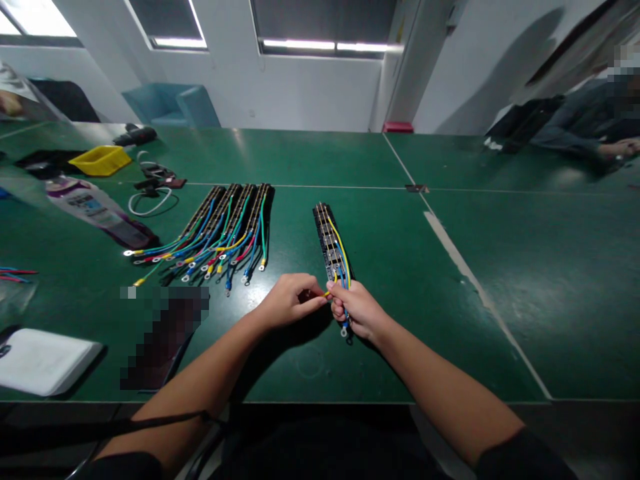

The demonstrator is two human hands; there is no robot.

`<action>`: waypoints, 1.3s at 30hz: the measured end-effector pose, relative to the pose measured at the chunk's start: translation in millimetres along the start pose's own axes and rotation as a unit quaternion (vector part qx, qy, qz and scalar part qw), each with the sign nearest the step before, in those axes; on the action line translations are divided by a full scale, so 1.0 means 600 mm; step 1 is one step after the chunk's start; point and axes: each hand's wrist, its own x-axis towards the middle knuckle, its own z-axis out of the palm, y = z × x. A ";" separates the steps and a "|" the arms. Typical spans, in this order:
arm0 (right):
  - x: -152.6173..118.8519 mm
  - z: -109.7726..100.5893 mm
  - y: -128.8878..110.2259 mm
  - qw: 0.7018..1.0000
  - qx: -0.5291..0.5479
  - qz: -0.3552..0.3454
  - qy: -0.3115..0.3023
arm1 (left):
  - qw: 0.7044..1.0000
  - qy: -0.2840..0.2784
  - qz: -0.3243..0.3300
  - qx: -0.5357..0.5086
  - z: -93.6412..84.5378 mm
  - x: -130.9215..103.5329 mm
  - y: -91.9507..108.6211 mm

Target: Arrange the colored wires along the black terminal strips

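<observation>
Left hand working a yellow lead beside a gathered bundle

The right hand [361, 310] is closing firmly around the wires at the near end of a dark terminal strip [329, 243], its thumb lying on top. The left hand [290, 301] is closing thumb against fingertips, seemingly pinching the end of a short yellow lead [327, 294]. From the hands, the strip is stretching toward 12 o'clock on the green bench [425, 253], with yellow and blue wires running along it. A blue-sleeved ring lug [344, 331] is poking out toward 5 o'clock.

For a clean result, the right hand should be steadying the bundle without squashing the leads together. The left should be guiding the yellow lead gently along its own line, not tugging sideways, since sideways pull could be straining the joint at the strip. Keeping the strip flat and the lug uncrossed should be helping.

At about 10 o'clock, four similar wired strips [257, 203] are lying side by side. Beyond them, a bottle [97, 208] is showing a printed label, but its lettering is blurring past reading. Between 8 and 9 o'clock, a white box [47, 360] is showing no legible writing.
</observation>
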 end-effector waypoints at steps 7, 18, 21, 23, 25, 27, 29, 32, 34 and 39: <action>0.000 0.001 0.003 1.000 -0.027 -0.007 0.006 | 0.999 -0.010 -0.037 -0.004 0.002 -0.001 0.002; -0.002 0.004 0.002 0.998 -0.054 -0.003 0.009 | 0.990 -0.068 -0.101 -0.065 0.000 -0.002 0.001; -0.002 0.003 0.001 0.998 -0.055 0.000 0.005 | 0.990 -0.070 -0.107 -0.058 -0.002 -0.002 0.004; -0.003 0.003 0.000 0.998 -0.061 0.001 0.002 | 0.991 -0.069 -0.103 -0.042 -0.003 -0.001 0.005; -0.003 0.004 -0.001 0.998 -0.067 0.002 -0.002 | 0.992 -0.075 -0.096 -0.031 -0.005 0.000 0.006; -0.004 0.004 -0.001 0.998 -0.070 0.003 -0.002 | 0.992 -0.079 -0.092 -0.031 -0.006 0.000 0.006; -0.004 0.005 -0.002 0.998 -0.068 0.003 -0.001 | 0.992 -0.073 -0.093 -0.038 -0.005 0.000 0.005; -0.004 0.005 -0.002 0.998 -0.063 0.002 0.002 | 0.990 -0.070 -0.102 -0.063 -0.003 -0.001 0.003; -0.004 0.005 -0.001 0.998 -0.060 0.003 0.003 | 0.989 -0.075 -0.107 -0.076 -0.002 -0.002 0.003; -0.004 0.004 -0.001 0.998 -0.058 0.010 0.001 | 0.993 -0.070 -0.086 -0.045 -0.002 0.000 0.000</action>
